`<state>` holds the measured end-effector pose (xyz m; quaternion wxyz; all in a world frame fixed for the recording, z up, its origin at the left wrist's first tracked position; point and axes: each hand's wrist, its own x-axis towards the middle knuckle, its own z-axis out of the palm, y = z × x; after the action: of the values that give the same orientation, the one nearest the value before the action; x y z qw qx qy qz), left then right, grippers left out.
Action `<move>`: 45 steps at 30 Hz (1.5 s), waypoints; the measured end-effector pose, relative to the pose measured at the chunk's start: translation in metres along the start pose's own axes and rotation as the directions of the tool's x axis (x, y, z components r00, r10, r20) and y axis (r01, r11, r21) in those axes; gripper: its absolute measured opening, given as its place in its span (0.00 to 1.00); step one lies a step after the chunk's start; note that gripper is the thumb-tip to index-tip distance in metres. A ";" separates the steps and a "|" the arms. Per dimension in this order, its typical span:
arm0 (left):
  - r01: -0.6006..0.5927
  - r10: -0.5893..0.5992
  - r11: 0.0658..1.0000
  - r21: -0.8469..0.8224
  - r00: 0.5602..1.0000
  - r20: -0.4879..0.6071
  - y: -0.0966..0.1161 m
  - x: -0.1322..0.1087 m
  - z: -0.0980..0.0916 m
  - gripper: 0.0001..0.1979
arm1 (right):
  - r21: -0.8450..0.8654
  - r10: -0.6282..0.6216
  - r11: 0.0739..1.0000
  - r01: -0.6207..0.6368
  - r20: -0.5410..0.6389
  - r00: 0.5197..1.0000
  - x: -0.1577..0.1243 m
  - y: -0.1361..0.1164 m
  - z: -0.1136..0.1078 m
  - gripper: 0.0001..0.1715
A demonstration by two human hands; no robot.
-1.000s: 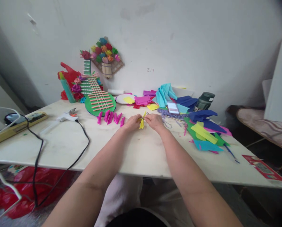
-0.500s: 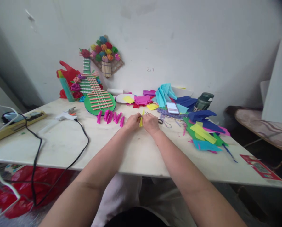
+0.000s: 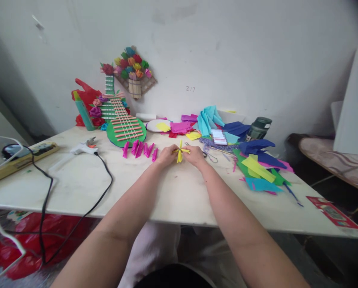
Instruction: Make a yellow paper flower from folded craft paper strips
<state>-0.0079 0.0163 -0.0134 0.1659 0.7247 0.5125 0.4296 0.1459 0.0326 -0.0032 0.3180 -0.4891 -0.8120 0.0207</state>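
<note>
Between my hands, over the middle of the table, is a yellow paper piece (image 3: 179,156) with narrow arms spreading out like a star. My left hand (image 3: 167,155) pinches its left arm, and my right hand (image 3: 195,155) pinches its right arm. A dark spot shows at its centre; I cannot make out what it is. Left of my left hand stand several folded magenta paper pieces (image 3: 137,148). Scissors (image 3: 205,154), partly hidden, lie just beyond my right hand.
A green lute-shaped craft (image 3: 126,130) leans at the back left, near a teal glue bottle (image 3: 84,112). A white glue gun (image 3: 84,149) with a black cord lies left. Coloured crepe paper (image 3: 258,168) and a dark green bottle (image 3: 258,128) are on the right.
My hands have moved slightly apart. The yellow paper piece, mostly covered by my fingers before, now shows its arms spread out between them.
</note>
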 end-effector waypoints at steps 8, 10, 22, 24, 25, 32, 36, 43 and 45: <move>0.003 -0.007 0.996 0.085 0.999 0.048 0.000 0.000 0.002 0.08 | -0.195 0.043 0.980 -0.040 0.011 0.999 -0.001 -0.002 -0.001 0.16; 0.005 -0.013 0.992 0.128 0.998 0.064 0.001 0.000 0.002 0.09 | -0.240 0.047 0.970 -0.042 0.014 0.999 -0.001 -0.004 -0.002 0.16; 0.035 -0.035 0.966 0.254 0.999 -0.005 0.014 -0.002 0.003 0.10 | -0.347 0.062 0.934 -0.086 -0.080 0.995 -0.005 -0.020 0.000 0.16; 0.029 -0.024 0.970 0.243 0.999 -0.021 0.014 -0.002 0.003 0.10 | -0.342 0.057 0.936 -0.088 -0.102 0.993 -0.006 -0.020 0.001 0.16; 0.024 -0.019 0.970 0.242 1.000 -0.023 0.014 -0.002 0.002 0.10 | -0.335 0.050 0.938 -0.082 -0.104 0.993 -0.006 -0.020 0.002 0.16; -0.005 0.016 0.939 0.343 0.999 -0.028 0.004 0.000 0.005 0.11 | -0.271 0.074 0.958 -0.096 -0.091 0.993 -0.005 -0.014 0.004 0.16; 0.065 -0.042 0.922 0.381 0.997 -0.069 0.002 0.001 0.005 0.11 | -0.151 -0.016 0.989 -0.006 -0.150 0.989 -0.005 -0.011 0.005 0.16; 0.131 -0.100 0.914 0.383 0.990 -0.100 0.003 0.001 0.001 0.12 | -0.105 -0.175 0.983 0.147 -0.350 0.920 -0.002 -0.008 -0.006 0.11; 0.137 -0.106 0.909 0.394 0.989 -0.099 0.002 0.001 0.001 0.12 | -0.116 -0.191 0.980 0.161 -0.343 0.920 -0.001 -0.008 -0.008 0.07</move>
<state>-0.0058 0.0160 -0.0119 0.0215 0.6933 0.6395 0.3315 0.1441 0.0253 0.0053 0.4374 -0.4230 -0.7827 -0.1307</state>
